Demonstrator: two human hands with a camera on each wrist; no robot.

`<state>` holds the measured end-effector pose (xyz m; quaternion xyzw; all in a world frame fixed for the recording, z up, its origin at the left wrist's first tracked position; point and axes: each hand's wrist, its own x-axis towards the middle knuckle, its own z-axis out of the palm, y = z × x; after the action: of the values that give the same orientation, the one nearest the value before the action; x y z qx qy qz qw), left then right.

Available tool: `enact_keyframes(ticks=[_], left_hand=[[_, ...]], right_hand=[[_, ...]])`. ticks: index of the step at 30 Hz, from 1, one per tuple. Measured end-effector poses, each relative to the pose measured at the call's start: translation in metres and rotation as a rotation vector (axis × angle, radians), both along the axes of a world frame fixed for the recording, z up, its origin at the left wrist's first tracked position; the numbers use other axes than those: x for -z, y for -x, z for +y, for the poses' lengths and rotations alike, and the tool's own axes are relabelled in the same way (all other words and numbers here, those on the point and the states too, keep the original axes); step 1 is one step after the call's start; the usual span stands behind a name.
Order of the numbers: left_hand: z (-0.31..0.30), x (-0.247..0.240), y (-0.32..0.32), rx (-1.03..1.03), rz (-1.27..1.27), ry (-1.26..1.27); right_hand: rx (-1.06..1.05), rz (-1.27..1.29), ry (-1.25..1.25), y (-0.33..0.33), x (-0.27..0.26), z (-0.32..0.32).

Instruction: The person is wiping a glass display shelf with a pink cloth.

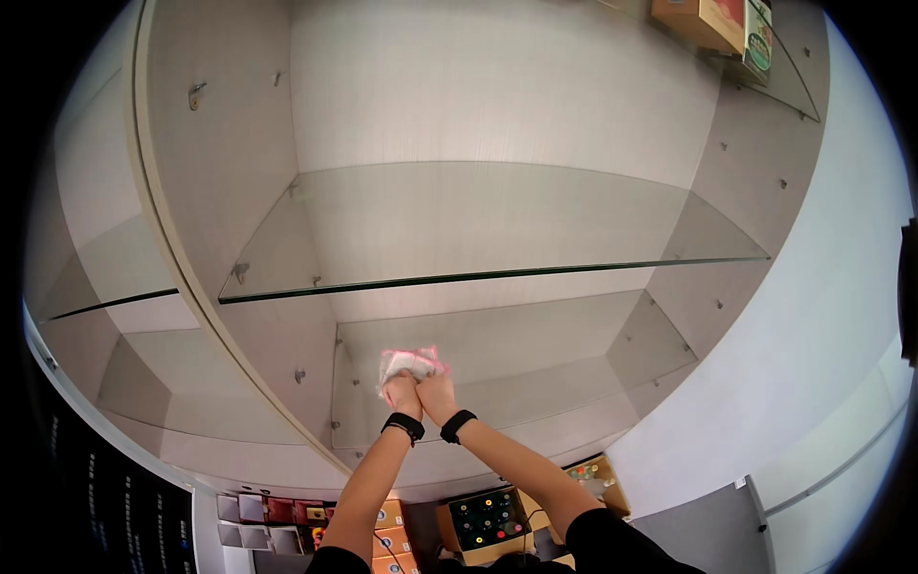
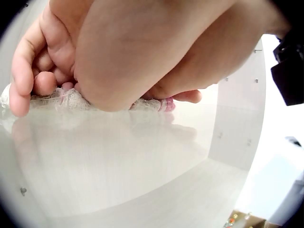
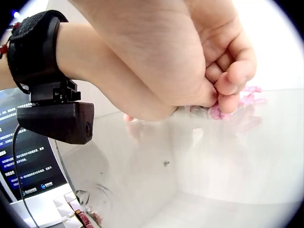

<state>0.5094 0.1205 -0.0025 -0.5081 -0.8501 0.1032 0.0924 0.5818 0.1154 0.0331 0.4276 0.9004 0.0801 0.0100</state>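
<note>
A white gauzy cloth with pink edging (image 1: 411,362) lies bunched on a low glass shelf (image 1: 535,392). My left hand (image 1: 402,394) grips its left part with curled fingers, and my right hand (image 1: 437,397) grips it just alongside, the two wrists close together. In the left wrist view, the crumpled cloth (image 2: 71,100) shows beneath the left fingers (image 2: 23,71), right at the glass. From the right wrist, pink edging (image 3: 249,99) sticks out past the curled right fingers (image 3: 237,73). Much of the cloth is hidden under both hands.
Above the hands, another glass shelf (image 1: 497,220) spans the cabinet, its front edge towards me. Boxes (image 1: 712,24) stand at the upper right. A cabinet divider (image 1: 191,239) rises on the left. Below are a carton of bottles (image 1: 483,521) and several orange boxes (image 1: 390,543).
</note>
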Motion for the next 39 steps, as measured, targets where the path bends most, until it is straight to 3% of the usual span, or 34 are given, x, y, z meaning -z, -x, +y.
enact_keyframes(ticks=[8,28,34,37,39], left_hand=[[-0.007,-0.010,-0.005,-0.002,-0.139,-0.112],[0.000,0.003,-0.001,0.000,-0.067,-0.155],[0.002,0.010,0.001,0.007,-0.005,-0.137],[0.002,0.008,0.000,0.004,0.008,-0.111],[0.002,0.008,0.000,0.005,0.015,-0.100]], right_hand=[[-0.029,0.121,0.002,-0.002,0.009,0.005],[0.002,0.076,0.023,-0.003,0.002,0.002],[-0.029,0.176,-0.026,-0.004,0.006,0.003],[-0.003,0.075,0.043,-0.004,0.005,0.004],[-0.042,0.163,-0.029,-0.005,0.007,0.003]])
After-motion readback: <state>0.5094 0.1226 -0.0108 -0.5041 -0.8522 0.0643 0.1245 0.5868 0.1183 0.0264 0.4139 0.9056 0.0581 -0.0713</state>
